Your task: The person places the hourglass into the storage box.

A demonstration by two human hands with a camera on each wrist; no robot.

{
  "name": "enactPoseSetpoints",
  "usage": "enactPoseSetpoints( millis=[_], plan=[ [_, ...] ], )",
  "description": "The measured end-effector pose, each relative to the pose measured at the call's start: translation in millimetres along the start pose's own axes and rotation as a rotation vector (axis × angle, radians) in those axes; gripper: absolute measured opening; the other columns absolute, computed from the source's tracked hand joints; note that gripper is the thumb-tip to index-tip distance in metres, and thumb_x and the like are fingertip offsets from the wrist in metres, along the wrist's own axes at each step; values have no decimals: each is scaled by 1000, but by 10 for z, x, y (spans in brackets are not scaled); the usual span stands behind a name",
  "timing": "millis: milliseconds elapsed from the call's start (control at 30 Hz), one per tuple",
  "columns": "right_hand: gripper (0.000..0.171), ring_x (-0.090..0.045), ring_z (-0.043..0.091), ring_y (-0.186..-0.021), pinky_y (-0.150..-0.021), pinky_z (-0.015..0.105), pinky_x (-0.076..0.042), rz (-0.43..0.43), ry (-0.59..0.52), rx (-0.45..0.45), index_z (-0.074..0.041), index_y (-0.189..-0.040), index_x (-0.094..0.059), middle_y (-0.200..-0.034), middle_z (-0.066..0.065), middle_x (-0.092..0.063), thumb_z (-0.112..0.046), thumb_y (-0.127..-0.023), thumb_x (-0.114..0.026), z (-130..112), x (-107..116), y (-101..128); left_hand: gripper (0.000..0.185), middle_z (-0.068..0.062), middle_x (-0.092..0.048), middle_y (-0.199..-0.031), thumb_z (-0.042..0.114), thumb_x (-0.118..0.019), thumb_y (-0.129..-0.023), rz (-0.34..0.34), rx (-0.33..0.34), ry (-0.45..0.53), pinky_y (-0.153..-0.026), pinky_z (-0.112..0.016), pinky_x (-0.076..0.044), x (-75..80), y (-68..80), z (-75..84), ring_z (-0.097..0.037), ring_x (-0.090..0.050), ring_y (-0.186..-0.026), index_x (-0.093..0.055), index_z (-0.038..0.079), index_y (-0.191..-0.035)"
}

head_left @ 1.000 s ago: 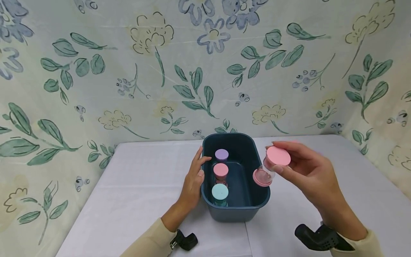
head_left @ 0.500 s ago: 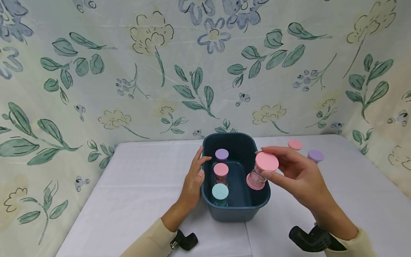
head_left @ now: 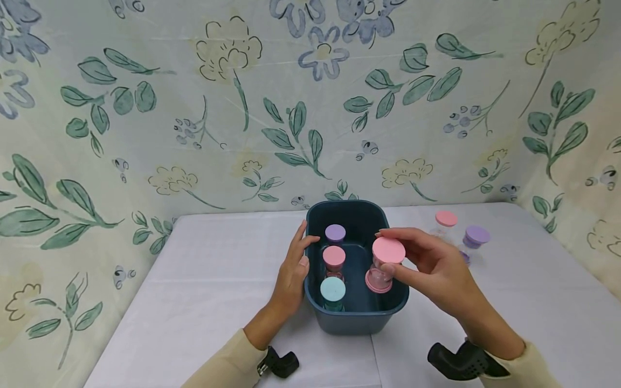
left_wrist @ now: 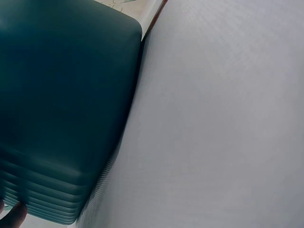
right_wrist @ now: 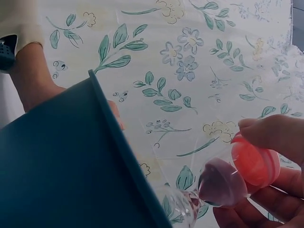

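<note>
My right hand (head_left: 432, 267) pinches a pink-capped sand timer (head_left: 388, 250) by its upper cap, between thumb and fingers. The timer hangs slightly tilted over the right side of a dark blue bin (head_left: 356, 322), its lower end inside the opening. In the right wrist view, the pink cap (right_wrist: 256, 164) shows between thumb and fingers, next to a dark mauve part. My left hand (head_left: 286, 280) rests on the bin's left rim, one finger reaching over it. Inside, along the left wall, stand purple (head_left: 335, 233), pink (head_left: 334, 257) and teal (head_left: 332, 291) capped timers.
On the white-covered table (head_left: 218, 269), right of the bin, stand another pink-capped timer (head_left: 446, 220) and a purple-capped timer (head_left: 477, 237), partly behind my right hand. A floral cloth (head_left: 291, 134) hangs behind the table.
My right hand has moved left and slightly down with the pink sand timer, from over the bin's right rim into its opening. The timers behind it came into view. My left hand stayed put.
</note>
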State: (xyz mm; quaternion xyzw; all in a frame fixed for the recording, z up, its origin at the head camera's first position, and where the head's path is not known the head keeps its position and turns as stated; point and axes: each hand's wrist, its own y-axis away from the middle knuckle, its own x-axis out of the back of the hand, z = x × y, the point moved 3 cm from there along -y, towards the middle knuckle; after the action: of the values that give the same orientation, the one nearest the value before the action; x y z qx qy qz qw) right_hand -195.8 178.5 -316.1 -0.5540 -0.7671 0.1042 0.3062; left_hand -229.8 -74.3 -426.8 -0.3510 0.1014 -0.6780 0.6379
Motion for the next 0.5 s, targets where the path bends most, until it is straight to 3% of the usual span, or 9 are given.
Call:
enactPoseSetpoints(
  millis=[300,500],
  plan=[
    [56,-60,18,-115,-92,27,-47,-52,-22,23,-4,-131,-56,-126,11,-61,10,-79,-71,67,-78,7,45,-1,-14,-161,20,-31,-97,3,-19,12,-109,-64,-21,-13,17,-13,-21,-14,-147,-43,20,-140],
    [55,-59,16,-116,-92,27,-48,-64,-5,-6,-8,-131,-56,-128,6,-60,6,-80,-73,111,-129,32,45,0,-14,-161,20,-31,-97,5,-20,-2,-108,-64,-22,-18,27,-24,-21,-14,-147,-44,21,-140]
  ],
)
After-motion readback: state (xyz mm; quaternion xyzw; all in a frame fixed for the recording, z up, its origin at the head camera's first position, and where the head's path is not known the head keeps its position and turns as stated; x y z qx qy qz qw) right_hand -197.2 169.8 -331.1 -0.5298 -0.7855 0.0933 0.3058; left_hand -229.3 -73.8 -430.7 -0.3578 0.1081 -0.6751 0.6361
